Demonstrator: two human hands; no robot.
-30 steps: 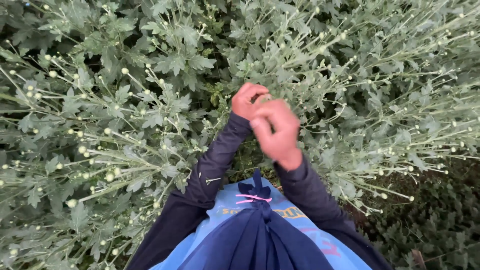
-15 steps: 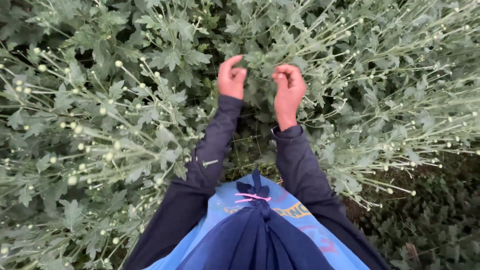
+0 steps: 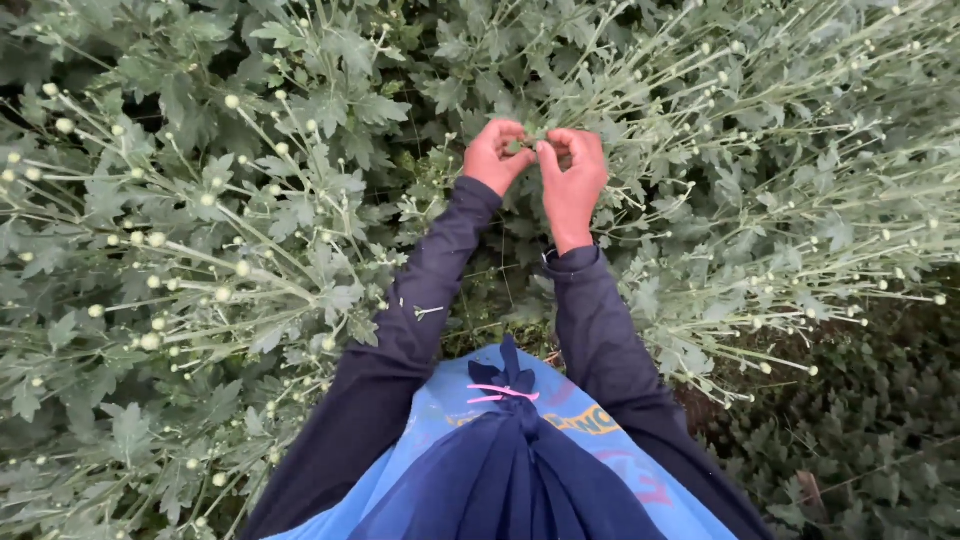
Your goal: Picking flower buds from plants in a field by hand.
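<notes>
Two hands, left hand (image 3: pixel 493 155), right hand (image 3: pixel 572 175), pinching a half-hidden green bud (image 3: pixel 516 146)

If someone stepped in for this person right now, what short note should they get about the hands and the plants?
Left hand: fingers curled, pinching at a small green sprig on a stem top.
Right hand: meets the left at the same sprig, fingertips closed on it.
Around them: dense bud-tipped plants; a blue bag hangs at the waist.
Done: cannot tell.
Left: many round buds on the stems on both sides.
</notes>
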